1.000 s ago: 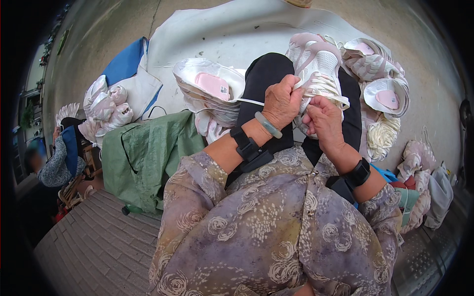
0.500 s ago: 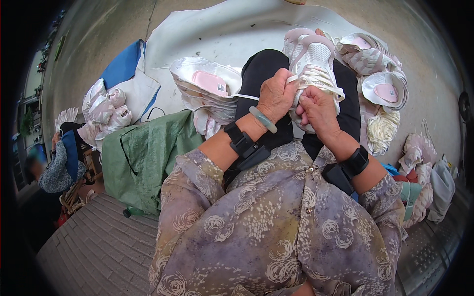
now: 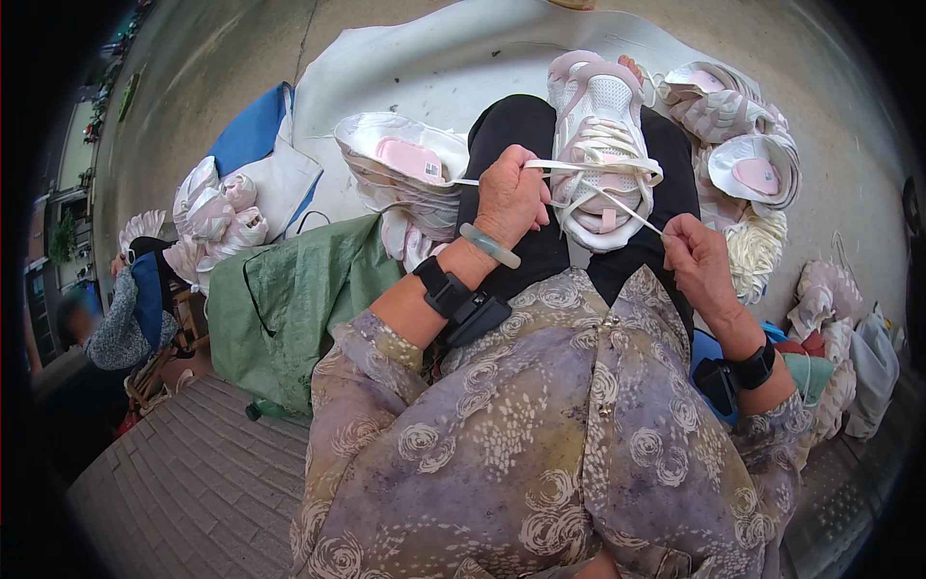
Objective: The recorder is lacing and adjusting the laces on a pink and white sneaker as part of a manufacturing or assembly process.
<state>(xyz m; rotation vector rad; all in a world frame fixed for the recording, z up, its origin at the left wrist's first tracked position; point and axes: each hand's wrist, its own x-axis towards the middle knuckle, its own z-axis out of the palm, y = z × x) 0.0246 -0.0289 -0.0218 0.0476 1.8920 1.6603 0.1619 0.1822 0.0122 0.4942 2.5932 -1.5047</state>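
Observation:
A white and pink sneaker (image 3: pixel 603 125) rests on my lap between my dark-trousered thighs, its tongue end toward me and its toe pointing away. Cream shoelaces (image 3: pixel 608 172) run crosswise over its upper part and form a loop at the right. To the left of the shoe, my left hand (image 3: pixel 514 191) is closed on a stretch of lace pulled out sideways, with a tail trailing left. My right hand (image 3: pixel 696 256) pinches the other lace, drawn taut down and to the right. Both hands are off the shoe itself.
Nested white shoe uppers with pink insoles (image 3: pixel 405 159) stand left of my knee; more uppers (image 3: pixel 748 174) are stacked at right, above a bundle of cream laces (image 3: pixel 752 253). A green sack (image 3: pixel 289 309) lies at left. Another person (image 3: pixel 125 318) sits at far left.
My hands have moved apart from over the shoe, left hand to the left, right hand down and right. The laces now stretch between them, and the shoe's opening shows.

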